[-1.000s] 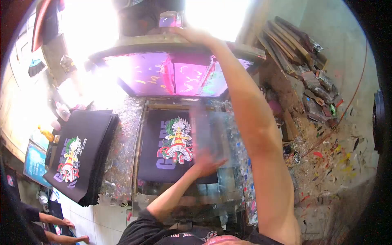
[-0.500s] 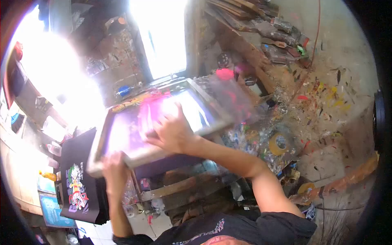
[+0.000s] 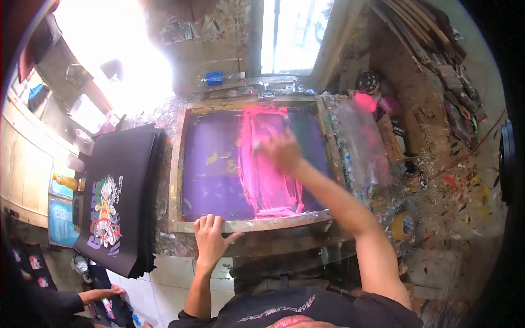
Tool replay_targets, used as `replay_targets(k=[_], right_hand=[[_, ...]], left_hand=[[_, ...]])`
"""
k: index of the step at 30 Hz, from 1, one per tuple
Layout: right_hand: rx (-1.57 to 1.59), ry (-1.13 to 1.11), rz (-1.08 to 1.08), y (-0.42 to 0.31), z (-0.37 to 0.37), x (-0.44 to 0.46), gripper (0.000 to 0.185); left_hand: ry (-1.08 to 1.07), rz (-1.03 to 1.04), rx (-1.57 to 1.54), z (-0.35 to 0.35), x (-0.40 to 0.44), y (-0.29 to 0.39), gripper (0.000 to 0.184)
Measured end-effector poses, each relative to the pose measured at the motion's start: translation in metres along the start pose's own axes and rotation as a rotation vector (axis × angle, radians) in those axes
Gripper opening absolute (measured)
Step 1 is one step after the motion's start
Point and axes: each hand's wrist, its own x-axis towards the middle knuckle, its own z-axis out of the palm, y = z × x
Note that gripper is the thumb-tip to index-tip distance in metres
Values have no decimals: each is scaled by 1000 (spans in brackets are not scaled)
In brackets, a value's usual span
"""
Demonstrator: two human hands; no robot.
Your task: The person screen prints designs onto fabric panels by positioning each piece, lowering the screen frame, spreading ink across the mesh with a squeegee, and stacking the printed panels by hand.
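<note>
We see the left hand (image 3: 210,238) at the frame (image 3: 257,226), fingers bent over its near rail and thumb spread sideways; whether it grips, we cannot tell. Our right hand (image 3: 281,153) is blurred above the pink ink (image 3: 270,191), and we cannot tell what it holds. The frame lies on the surface (image 3: 163,202), between the black stack (image 3: 117,156) and the tape (image 3: 396,224).
</note>
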Motion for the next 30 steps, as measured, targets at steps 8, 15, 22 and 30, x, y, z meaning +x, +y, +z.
replay_targets(k=[8, 15, 22, 30], right_hand=[[375, -459, 135, 49, -4, 57, 33], [425, -627, 101, 76, 30, 109, 37], [370, -452, 143, 81, 32, 104, 48], [484, -517, 121, -16, -85, -17, 47]], left_hand=[[33, -20, 4, 14, -7, -10, 61], [26, 16, 15, 17, -5, -14, 62], [-21, 8, 42, 18, -7, -13, 63], [-59, 79, -7, 1, 8, -10, 55]])
